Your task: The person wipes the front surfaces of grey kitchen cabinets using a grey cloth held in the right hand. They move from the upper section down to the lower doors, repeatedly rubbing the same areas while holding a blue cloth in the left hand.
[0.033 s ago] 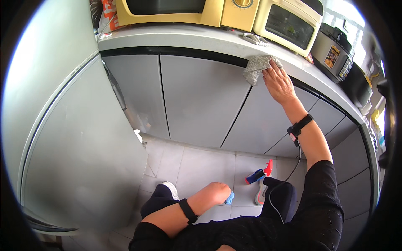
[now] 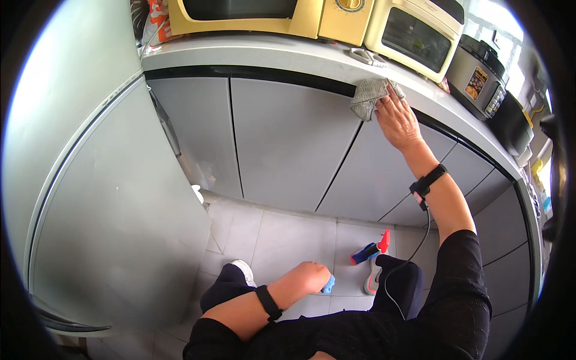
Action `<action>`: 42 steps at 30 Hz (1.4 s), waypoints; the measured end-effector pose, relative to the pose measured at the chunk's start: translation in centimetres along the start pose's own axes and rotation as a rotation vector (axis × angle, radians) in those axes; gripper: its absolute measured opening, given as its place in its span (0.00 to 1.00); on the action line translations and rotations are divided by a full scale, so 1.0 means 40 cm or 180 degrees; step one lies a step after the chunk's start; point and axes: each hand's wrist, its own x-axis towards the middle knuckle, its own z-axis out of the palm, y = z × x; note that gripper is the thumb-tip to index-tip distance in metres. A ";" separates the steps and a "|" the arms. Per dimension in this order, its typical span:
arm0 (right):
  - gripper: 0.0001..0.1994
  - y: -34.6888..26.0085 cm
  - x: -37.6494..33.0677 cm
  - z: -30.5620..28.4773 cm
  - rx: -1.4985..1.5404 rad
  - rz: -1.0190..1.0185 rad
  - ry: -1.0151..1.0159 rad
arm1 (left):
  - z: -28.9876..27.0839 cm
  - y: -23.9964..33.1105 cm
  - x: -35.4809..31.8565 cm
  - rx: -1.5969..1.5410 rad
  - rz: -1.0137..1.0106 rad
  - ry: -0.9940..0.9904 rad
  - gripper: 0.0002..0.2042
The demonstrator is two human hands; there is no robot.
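Note:
My right hand [image 2: 398,120] reaches up to the counter's front edge, its fingers pressed together on a grey woven cloth [image 2: 366,99]. The cloth lies against the edge, and part of it hangs over the dark strip above the cabinet doors. Low in front of my body, my left hand [image 2: 313,277] is closed in a fist. A blue cloth [image 2: 328,284] pokes out of it; the rest is hidden by the hand. On the floor between my feet lies a spray bottle [image 2: 366,252] with a blue body and a red trigger head.
Along the counter [image 2: 252,54] stand a yellow microwave [image 2: 312,21], a cream toaster oven [image 2: 414,39] and a grey electric cooker [image 2: 478,78]. Grey cabinet doors [image 2: 288,138] face me. A tall grey fridge [image 2: 114,210] rises at my left. A cable [image 2: 420,246] trails from my right wrist strap.

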 end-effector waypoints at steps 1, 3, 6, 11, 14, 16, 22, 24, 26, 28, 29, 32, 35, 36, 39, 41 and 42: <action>0.16 -0.010 0.003 -0.001 0.0066 0.0181 -0.0176 | 0.002 -0.001 -0.004 -0.0008 0.0029 0.0006 0.06; 0.16 -0.046 0.041 0.005 0.0250 0.0163 0.0010 | 0.006 -0.005 -0.005 -0.0032 0.0116 0.0039 0.05; 0.15 -0.125 0.144 0.022 0.0409 0.0035 0.0257 | 0.018 -0.013 0.003 -0.0359 -0.0030 0.0027 0.03; 0.19 -0.260 0.320 0.051 0.0319 -0.0462 0.0497 | 0.020 -0.016 0.028 -0.0733 -0.0491 -0.0166 0.02; 0.20 -0.245 0.320 0.062 0.0291 -0.0584 0.0725 | -0.001 -0.018 0.039 -0.0225 -0.0212 -0.0196 0.06; 0.20 -0.192 0.275 0.063 0.0163 -0.0674 0.0765 | -0.009 -0.016 0.036 0.0061 -0.0095 -0.0069 0.08; 0.17 0.033 0.018 -0.032 0.0048 -0.0269 0.0560 | -0.005 0.005 0.034 0.0087 -0.0205 -0.0363 0.12; 0.17 0.061 -0.028 -0.059 0.0034 0.0111 -0.0259 | 0.000 0.002 0.032 0.0013 -0.0172 -0.0307 0.09; 0.13 0.047 -0.027 -0.056 0.0075 0.0019 0.0037 | 0.012 -0.003 0.027 0.0026 -0.0068 -0.0148 0.03; 0.12 0.005 0.010 -0.039 0.0155 0.0170 0.0216 | 0.023 -0.009 0.026 -0.0058 0.0187 0.0008 0.03; 0.12 -0.014 0.039 -0.031 0.0279 0.0127 0.0293 | 0.028 -0.012 0.026 -0.0094 0.0296 0.0058 0.04; 0.14 -0.094 0.172 0.001 0.0182 -0.0150 -0.0108 | 0.043 -0.013 0.028 -0.0536 0.0169 0.0050 0.08; 0.18 -0.200 0.303 0.013 0.0087 -0.0415 0.0231 | 0.048 -0.017 0.035 -0.1388 -0.0307 -0.0187 0.06; 0.19 -0.229 0.329 0.018 0.0007 -0.0409 0.0401 | 0.047 -0.019 0.039 -0.1187 -0.0327 -0.0164 0.07; 0.20 -0.221 0.331 0.025 0.0150 -0.0378 0.0695 | 0.026 -0.028 0.067 -0.0466 -0.0340 -0.0384 0.08; 0.19 -0.160 0.276 0.026 0.0187 -0.0405 0.0465 | 0.022 -0.026 0.073 -0.0001 -0.0205 -0.0350 0.09; 0.19 -0.119 0.227 0.019 0.0112 -0.0410 0.0613 | 0.023 -0.023 0.072 0.0152 -0.0137 -0.0284 0.09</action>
